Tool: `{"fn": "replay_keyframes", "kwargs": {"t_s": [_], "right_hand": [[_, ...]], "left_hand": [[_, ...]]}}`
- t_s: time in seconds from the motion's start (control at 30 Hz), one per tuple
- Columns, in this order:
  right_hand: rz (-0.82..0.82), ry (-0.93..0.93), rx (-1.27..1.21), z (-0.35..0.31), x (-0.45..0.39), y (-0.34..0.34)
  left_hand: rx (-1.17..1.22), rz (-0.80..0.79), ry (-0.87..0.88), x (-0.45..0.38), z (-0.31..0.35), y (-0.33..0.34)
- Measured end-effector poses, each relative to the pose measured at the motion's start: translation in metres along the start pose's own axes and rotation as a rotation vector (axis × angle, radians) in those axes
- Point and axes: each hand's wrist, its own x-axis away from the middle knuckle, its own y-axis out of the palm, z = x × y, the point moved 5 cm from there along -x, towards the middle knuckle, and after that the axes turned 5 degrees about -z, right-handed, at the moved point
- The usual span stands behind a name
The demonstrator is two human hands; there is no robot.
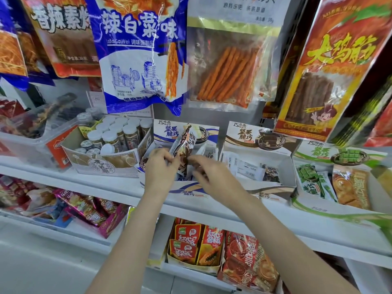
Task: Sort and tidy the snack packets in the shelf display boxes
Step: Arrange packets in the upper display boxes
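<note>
In the head view, the person stood at the shelf [110, 187] with both hands over the blue-trimmed display box [186, 190], the landmark here. The left hand [160, 166] pinched the lower end of a brown-and-white snack packet [184, 145], which stood nearly upright above the box's open top; the right hand [209, 177], fingers curled, touched the packet's bottom edge, though whether it truly gripped could not be told. The step in hand looked like seating this packet among those already in the box, so the next move would call for lowering it straight and aligned with its neighbours. The box's back flap read "坚果脆巧", as did the brown-trimmed box [257, 162] just right of it and the green-trimmed box [331, 153] further right. Above the landmark hung a blue bag [140, 54] printed "辣白菜味" and "LaBaiCaiWei".
</note>
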Motion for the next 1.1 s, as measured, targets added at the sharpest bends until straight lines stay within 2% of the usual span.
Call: {"fn": "replay_keyframes", "kwargs": {"t_s": [0.1,0.13,0.23,0.37,0.43,0.53,0.63,0.7,0.8,0.97,1.03,1.1], "right_hand": [[0.184,0.088,0.013,0.017,0.005,-0.025],[0.178,0.137,0.071,0.025,0.006,-0.03],[-0.03,0.2,0.129,0.032,0.006,-0.023],[-0.02,0.169,0.149,0.019,0.002,-0.017],[0.131,0.254,-0.023,0.024,0.006,-0.037],[0.445,0.367,-0.352,0.036,0.031,-0.086],[0.577,0.361,-0.448,0.047,0.055,-0.127],[0.611,0.358,-0.337,0.054,0.067,-0.146],[0.569,0.398,-0.174,0.066,0.081,-0.155],[0.46,0.522,-0.231,0.092,0.08,-0.124],[0.285,0.521,-0.158,0.094,0.067,-0.106],[-0.034,0.54,0.018,0.101,0.06,-0.084]], "left_hand": [[-0.019,0.007,0.007,0.001,-0.001,-0.002],[-0.022,0.0,0.008,0.001,-0.001,-0.002],[-0.011,-0.014,0.003,0.0,-0.001,-0.001],[0.05,0.015,-0.001,0.006,0.002,-0.007],[0.13,0.099,0.007,0.011,0.005,-0.017],[0.198,0.194,0.025,0.022,0.017,-0.027],[0.169,0.061,0.102,0.031,0.048,-0.008],[0.153,-0.031,0.165,0.037,0.07,0.01],[0.14,-0.147,0.208,0.04,0.092,0.038],[0.043,-0.321,0.086,0.03,0.104,0.09],[-0.152,-0.365,0.107,0.026,0.106,0.105],[-0.412,-0.427,0.186,0.024,0.105,0.118]]}}
